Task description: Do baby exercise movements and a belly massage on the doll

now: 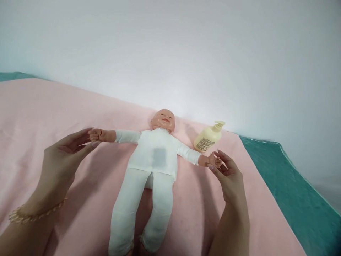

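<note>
A baby doll [160, 149] with a white cloth body lies on its back on a pink cloth [87, 110], head toward the wall and both arms spread out sideways. My left hand [65, 156] pinches the doll's hand at the left between thumb and fingers. At the right, my right hand [230, 174] holds the doll's other hand by its fingers. Both doll arms are stretched nearly straight. Its legs point toward me, with the feet partly out of view at the bottom edge.
A pale yellow pump bottle [209, 138] stands tilted in view just beyond the doll's right-side arm. Green cloth [295, 192] shows beyond the pink cloth at the right and far left. A white wall [170, 53] rises behind.
</note>
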